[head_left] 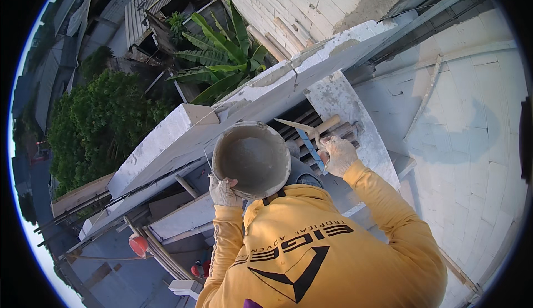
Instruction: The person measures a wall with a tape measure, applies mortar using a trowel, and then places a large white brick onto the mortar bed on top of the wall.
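A round bucket (223, 151) coated in grey is tilted so that its mouth faces me, with wet grey mortar (252, 163) inside. My left hand (223, 191), in a knitted glove, grips the bucket's lower left rim. Just right of the bucket, my gloved right hand (338, 155) is closed around a trowel (312, 149) with a narrow blue flat part and a beige, mortar-smeared part pointing left. The trowel is apart from the bucket, and my fingers partly hide its handle.
A white block wall (266, 94) runs diagonally past the bucket, with a loose-looking block end (200, 114) on its top. Beyond it lie trees (111, 124) and roofs far below. Wooden poles (327, 124) and a pale board (355, 119) are close by. A red bucket (138, 245) hangs lower left.
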`<action>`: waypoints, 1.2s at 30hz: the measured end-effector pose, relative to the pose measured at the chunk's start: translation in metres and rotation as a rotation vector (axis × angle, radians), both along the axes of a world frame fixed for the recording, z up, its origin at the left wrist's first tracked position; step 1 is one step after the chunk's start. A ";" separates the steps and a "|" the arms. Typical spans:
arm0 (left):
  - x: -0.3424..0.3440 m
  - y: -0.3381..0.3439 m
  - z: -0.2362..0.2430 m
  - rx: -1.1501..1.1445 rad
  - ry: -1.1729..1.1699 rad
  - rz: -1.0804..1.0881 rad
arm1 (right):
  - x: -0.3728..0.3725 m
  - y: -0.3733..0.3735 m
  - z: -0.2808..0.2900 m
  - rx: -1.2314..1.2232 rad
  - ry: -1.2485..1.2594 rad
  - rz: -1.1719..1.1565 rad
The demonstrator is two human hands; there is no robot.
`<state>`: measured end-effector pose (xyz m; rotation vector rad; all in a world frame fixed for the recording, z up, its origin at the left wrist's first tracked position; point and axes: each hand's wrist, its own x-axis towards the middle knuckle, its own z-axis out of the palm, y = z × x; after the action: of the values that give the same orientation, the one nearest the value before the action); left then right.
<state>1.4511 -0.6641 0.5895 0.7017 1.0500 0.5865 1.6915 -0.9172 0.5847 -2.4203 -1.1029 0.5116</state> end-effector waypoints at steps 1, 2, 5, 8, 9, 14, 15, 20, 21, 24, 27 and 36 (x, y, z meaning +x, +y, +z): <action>0.000 0.004 -0.012 -0.014 -0.036 -0.025 | -0.005 0.014 0.018 -0.084 -0.005 0.064; 0.010 0.007 -0.012 0.033 -0.001 -0.053 | -0.008 0.029 0.033 -0.165 -0.025 0.121; 0.021 0.007 -0.008 0.079 -0.034 -0.107 | -0.041 0.071 0.044 -0.303 -0.198 0.194; 0.026 0.011 -0.006 0.075 -0.096 -0.088 | -0.076 0.099 0.037 -0.439 -0.013 0.364; 0.027 0.012 -0.005 0.075 -0.093 -0.105 | -0.082 0.103 0.036 -0.439 0.058 0.427; 0.006 0.015 -0.002 0.045 -0.098 -0.113 | -0.076 0.111 0.038 -0.270 0.389 0.424; 0.003 0.016 -0.005 0.039 -0.109 -0.126 | -0.073 0.105 0.030 -0.289 0.513 0.374; -0.017 0.028 -0.038 -0.112 -0.171 -0.045 | -0.049 0.104 0.055 -0.240 1.098 -0.001; -0.020 0.030 -0.043 -0.106 -0.177 -0.053 | -0.044 0.103 0.056 -0.213 1.134 -0.053; -0.009 0.029 -0.037 -0.051 -0.205 -0.055 | -0.007 0.092 0.033 -0.079 1.150 -0.056; -0.010 0.025 -0.031 -0.120 -0.149 0.014 | 0.044 0.101 0.028 -0.081 0.779 0.058; -0.011 -0.002 -0.005 -0.064 0.054 0.144 | 0.196 0.116 0.009 -0.463 -0.284 0.401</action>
<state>1.4403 -0.6660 0.5844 0.5915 1.1719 0.6577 1.8877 -0.8013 0.5937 -2.7286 -1.7811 0.6159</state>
